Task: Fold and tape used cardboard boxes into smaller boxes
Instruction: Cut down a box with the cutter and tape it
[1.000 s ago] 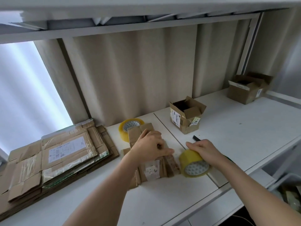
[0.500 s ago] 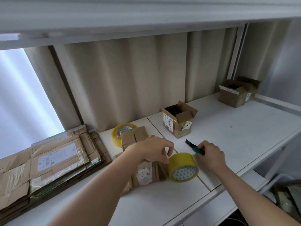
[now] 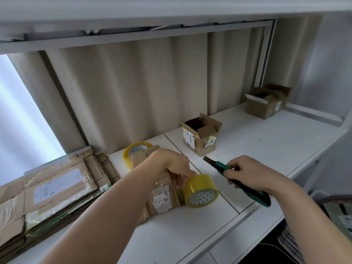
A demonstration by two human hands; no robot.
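Yellow tape roll (image 3: 201, 190) on white table (image 3: 266, 141), pinched with flattened carton (image 3: 162, 195) by left hand (image 3: 171, 166); right hand (image 3: 245, 173) gripping green utility knife (image 3: 238, 180)

left hand (image 3: 171, 166) covering the middle of the flat box (image 3: 162, 195), second roll (image 3: 136, 151) half hidden behind it, cardboard stack (image 3: 49, 193) cut off at left edge, labels on small box (image 3: 200, 137) too small to read

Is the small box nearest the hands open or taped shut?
Open. The small box stands upright on the table with its top flaps raised and its dark interior visible; no tape closes the top.
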